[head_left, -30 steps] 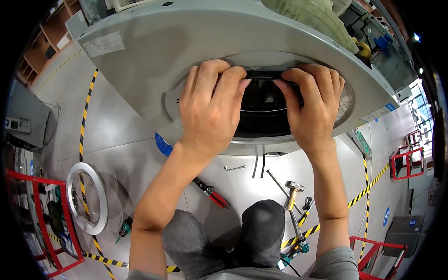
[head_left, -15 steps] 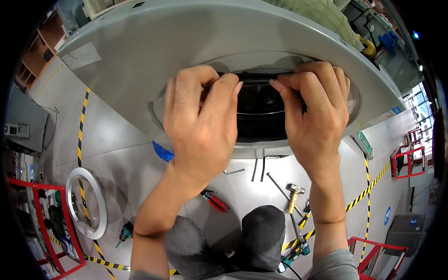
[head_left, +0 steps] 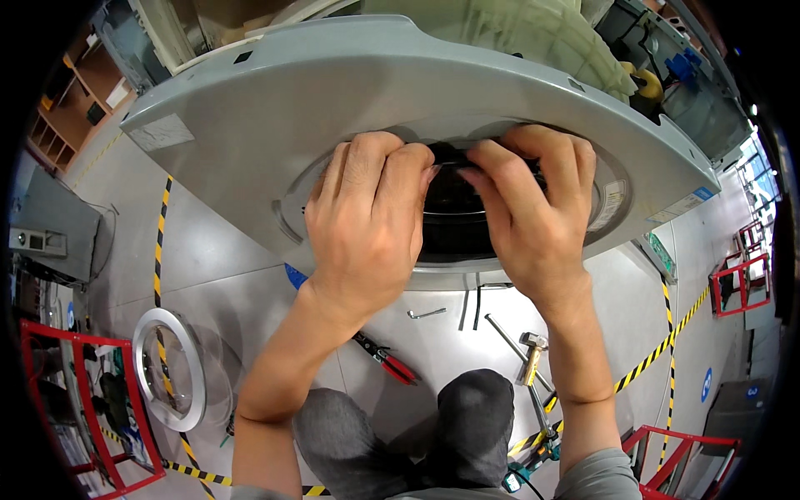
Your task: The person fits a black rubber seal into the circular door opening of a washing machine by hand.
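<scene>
Left hand (head_left: 367, 225) and right hand (head_left: 525, 217), fingertips pressed down on black rubber door gasket (head_left: 454, 225) inside round opening of grey metal washer front panel (head_left: 333, 108). Pinched fingers or torn seal likely under uneven pressure.

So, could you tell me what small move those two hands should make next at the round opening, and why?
Probably keep pressing the black gasket along the top rim and work outward. Both the left hand and the right hand have their fingertips together at the top of the opening in the grey front panel, so only that middle stretch is under their grip.
</scene>
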### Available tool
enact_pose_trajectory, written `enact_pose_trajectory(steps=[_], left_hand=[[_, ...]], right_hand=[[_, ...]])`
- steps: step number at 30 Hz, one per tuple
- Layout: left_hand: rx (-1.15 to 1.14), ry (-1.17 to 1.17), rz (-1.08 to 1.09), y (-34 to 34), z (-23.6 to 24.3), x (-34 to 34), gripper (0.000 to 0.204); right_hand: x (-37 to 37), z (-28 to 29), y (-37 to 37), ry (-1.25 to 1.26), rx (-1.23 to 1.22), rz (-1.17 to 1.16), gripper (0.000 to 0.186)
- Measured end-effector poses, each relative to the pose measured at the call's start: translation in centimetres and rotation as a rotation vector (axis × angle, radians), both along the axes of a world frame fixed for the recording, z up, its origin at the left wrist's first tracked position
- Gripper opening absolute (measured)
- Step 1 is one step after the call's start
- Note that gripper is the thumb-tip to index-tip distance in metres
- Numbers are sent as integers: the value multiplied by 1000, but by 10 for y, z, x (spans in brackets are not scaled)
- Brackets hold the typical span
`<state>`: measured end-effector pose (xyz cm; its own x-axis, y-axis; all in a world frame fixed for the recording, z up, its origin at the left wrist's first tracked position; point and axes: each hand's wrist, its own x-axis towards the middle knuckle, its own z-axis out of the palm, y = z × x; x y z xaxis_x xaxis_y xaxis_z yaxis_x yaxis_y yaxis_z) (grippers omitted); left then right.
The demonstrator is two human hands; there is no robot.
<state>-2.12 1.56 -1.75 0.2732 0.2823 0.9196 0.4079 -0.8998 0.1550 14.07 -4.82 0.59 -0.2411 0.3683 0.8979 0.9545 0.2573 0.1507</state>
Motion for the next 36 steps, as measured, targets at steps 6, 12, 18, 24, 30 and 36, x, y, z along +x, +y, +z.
enact_pose_trajectory(steps=[6,12,18,24,30,36], left_hand=[[46,-29,-29,6,-5,2,19],[116,-90,-2,15,-9,4,16],[104,-58,17,11,-5,0,18],[56,-8,26,5,-7,5,19],[48,38,15,-3,-2,10,23],[-8,40,-32,-6,2,12,24]], right_hand=[[-2,6,-1,-27,-59,-45,19],[-7,5,4,-38,-6,-72,17],[-11,4,4,61,-32,-67,18],[-10,0,3,181,-9,22,22],[-15,-44,-37,779,-102,97,12],[-2,-52,-24,2008,-175,970,34]])
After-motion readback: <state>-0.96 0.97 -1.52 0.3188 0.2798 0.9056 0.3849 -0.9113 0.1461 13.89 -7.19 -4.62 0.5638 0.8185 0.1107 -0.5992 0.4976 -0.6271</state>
